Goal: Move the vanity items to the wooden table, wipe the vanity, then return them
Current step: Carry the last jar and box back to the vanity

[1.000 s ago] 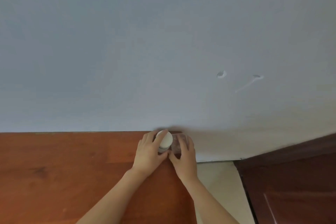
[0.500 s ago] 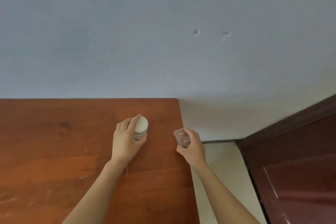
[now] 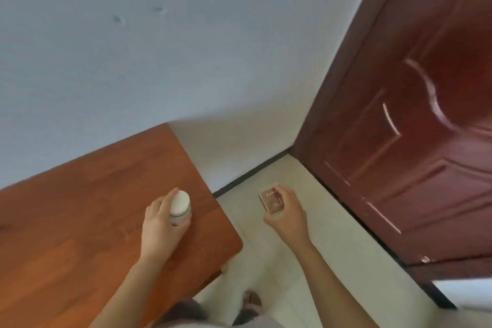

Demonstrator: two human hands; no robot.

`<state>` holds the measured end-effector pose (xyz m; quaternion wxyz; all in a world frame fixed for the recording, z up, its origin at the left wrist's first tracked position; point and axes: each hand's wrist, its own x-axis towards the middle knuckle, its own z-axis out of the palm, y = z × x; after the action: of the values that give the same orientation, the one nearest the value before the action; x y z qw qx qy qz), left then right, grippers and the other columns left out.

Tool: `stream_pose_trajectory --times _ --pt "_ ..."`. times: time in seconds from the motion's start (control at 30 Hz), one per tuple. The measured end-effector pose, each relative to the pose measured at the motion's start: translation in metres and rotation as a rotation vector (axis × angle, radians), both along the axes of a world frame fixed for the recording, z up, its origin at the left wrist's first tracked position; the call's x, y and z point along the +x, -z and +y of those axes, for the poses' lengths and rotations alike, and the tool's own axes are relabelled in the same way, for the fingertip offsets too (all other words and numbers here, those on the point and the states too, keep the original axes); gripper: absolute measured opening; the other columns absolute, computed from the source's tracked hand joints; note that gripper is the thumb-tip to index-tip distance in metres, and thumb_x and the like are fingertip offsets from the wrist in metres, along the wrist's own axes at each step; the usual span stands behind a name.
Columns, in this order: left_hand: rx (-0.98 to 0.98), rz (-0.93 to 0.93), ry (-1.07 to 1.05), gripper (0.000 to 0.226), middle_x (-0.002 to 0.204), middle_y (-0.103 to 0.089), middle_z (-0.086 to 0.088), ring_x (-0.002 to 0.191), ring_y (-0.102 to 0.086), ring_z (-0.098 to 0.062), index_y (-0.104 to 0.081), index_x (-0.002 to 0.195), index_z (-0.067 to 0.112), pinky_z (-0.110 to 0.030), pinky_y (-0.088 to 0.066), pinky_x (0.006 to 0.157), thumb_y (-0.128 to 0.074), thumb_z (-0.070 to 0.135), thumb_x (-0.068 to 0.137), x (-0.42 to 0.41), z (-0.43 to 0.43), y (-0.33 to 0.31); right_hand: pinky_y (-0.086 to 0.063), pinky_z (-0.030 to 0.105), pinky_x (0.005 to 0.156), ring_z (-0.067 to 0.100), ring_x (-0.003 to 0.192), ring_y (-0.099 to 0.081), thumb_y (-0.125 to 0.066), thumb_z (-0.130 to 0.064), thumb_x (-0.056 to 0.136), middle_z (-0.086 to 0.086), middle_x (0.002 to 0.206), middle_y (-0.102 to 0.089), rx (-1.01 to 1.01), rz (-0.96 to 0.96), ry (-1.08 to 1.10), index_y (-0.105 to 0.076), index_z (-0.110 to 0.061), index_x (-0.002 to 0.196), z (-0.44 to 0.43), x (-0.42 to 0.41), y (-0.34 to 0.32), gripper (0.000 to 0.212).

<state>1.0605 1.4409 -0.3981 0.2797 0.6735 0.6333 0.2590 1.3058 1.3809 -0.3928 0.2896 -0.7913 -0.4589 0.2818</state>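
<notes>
My left hand (image 3: 159,224) grips a small bottle with a white rounded cap (image 3: 180,206) above the right end of the wooden table (image 3: 80,208). My right hand (image 3: 286,217) holds a small clear rectangular bottle (image 3: 271,200) with a pinkish tint, out over the floor to the right of the table's edge. Whether the white-capped bottle touches the tabletop cannot be told.
A pale blue wall (image 3: 159,48) runs behind the table. A dark red wooden door (image 3: 412,128) stands at the right. Cream floor tiles (image 3: 319,261) lie between table and door. My foot in a sandal (image 3: 251,301) shows at the bottom.
Both hands came back from the table's far corner, each with its bottle. My right hand moved off the table over the floor. The view turned right toward the door.
</notes>
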Motion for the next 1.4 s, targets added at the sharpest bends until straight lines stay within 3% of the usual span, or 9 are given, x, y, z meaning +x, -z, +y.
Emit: stream_pose_trajectory --times 0.1,0.2,0.37,0.47,0.63,0.87,1.03,1.17,1.4 --pt "-0.006 -0.050 0.237 0.060 0.123 -0.051 -0.012 0.113 -0.042 -0.026 -0.047 0.131 0.016 -0.036 -0.037 0.090 -0.072 0.017 0.077 0.038 0.005 -0.008 -0.041 0.035 0.093 0.018 0.112 -0.051 -0.053 -0.034 0.057 -0.008 0.134 -0.045 -0.044 -0.076 0.203 -0.046 -0.023 0.127 -0.057 0.020 -0.007 0.072" --pt "0.011 -0.084 0.492 0.060 0.123 -0.050 -0.013 0.113 -0.043 -0.028 -0.046 0.131 0.016 -0.032 -0.035 0.089 -0.071 0.013 0.077 0.072 0.007 -0.021 -0.037 0.033 0.092 0.022 0.114 -0.049 -0.064 -0.026 0.065 -0.006 0.137 -0.043 -0.069 -0.186 0.362 -0.045 -0.021 0.129 -0.101 0.024 -0.029 0.067" --pt "0.048 -0.100 0.821 0.060 0.120 -0.050 -0.014 0.112 -0.045 -0.031 -0.049 0.128 0.013 -0.037 -0.039 0.089 -0.073 0.012 0.073 0.094 -0.015 -0.028 -0.035 0.034 0.095 0.025 0.116 -0.047 -0.069 -0.023 0.071 -0.005 0.139 -0.039 -0.143 -0.334 0.436 -0.041 -0.022 0.131 -0.169 -0.009 -0.052 0.067" --pt "0.042 -0.126 0.953 0.061 0.117 -0.052 -0.014 0.107 -0.048 -0.030 -0.051 0.127 0.011 -0.030 -0.037 0.084 -0.075 0.012 0.072 0.105 -0.045 -0.036 -0.035 0.035 0.093 0.023 0.115 -0.047 -0.068 -0.024 0.072 -0.006 0.136 -0.039 -0.146 -0.393 0.529 -0.040 -0.024 0.130 -0.215 -0.030 -0.070 0.065" --pt "0.024 -0.270 1.244 0.062 0.117 -0.054 -0.005 0.110 -0.050 -0.023 -0.050 0.127 0.022 -0.028 -0.038 0.094 -0.073 0.027 0.069 0.155 -0.115 -0.067 -0.038 0.035 0.086 0.025 0.105 -0.054 -0.067 -0.024 0.064 -0.008 0.127 -0.047 -0.132 -0.457 0.775 -0.038 -0.035 0.119 -0.312 -0.053 -0.106 0.064" --pt "0.158 -0.415 1.565 0.066 0.115 -0.057 -0.008 0.109 -0.048 -0.027 -0.054 0.125 0.016 -0.030 -0.036 0.091 -0.059 0.043 0.065 0.197 -0.270 -0.129 -0.031 0.035 0.093 0.027 0.122 -0.044 -0.069 -0.020 0.072 -0.002 0.144 -0.035 -0.285 -0.640 1.007 -0.036 -0.021 0.137 -0.475 -0.076 -0.157 0.073" --pt "0.108 -0.497 1.718 0.058 0.115 -0.057 -0.010 0.109 -0.050 -0.030 -0.054 0.124 0.018 -0.039 -0.044 0.091 -0.073 0.025 0.070 0.204 -0.399 -0.136 -0.034 0.035 0.086 0.029 0.110 -0.051 -0.072 -0.019 0.066 -0.003 0.134 -0.045 -0.285 -0.700 1.166 -0.042 -0.022 0.132 -0.594 -0.102 -0.181 0.072" --pt "0.062 -0.537 1.756 0.059 0.108 -0.051 0.004 0.105 -0.046 -0.014 -0.051 0.126 0.021 -0.024 -0.036 0.086 -0.075 0.024 0.073 0.200 -0.485 -0.127 -0.041 0.039 0.091 0.024 0.111 -0.053 -0.074 -0.020 0.065 -0.003 0.131 -0.048 -0.260 -0.685 1.235 -0.046 -0.021 0.129 -0.670 -0.121 -0.182 0.070" --pt "0.024 -0.475 1.788 0.060 0.118 -0.053 -0.003 0.113 -0.047 -0.022 -0.049 0.127 0.020 -0.025 -0.037 0.087 -0.075 0.019 0.073 0.226 -0.573 -0.117 -0.029 0.032 0.091 0.024 0.118 -0.047 -0.069 -0.027 0.070 -0.005 0.140 -0.039 -0.477 -0.781 1.122 -0.039 -0.023 0.135 -0.772 -0.124 -0.192 0.072"
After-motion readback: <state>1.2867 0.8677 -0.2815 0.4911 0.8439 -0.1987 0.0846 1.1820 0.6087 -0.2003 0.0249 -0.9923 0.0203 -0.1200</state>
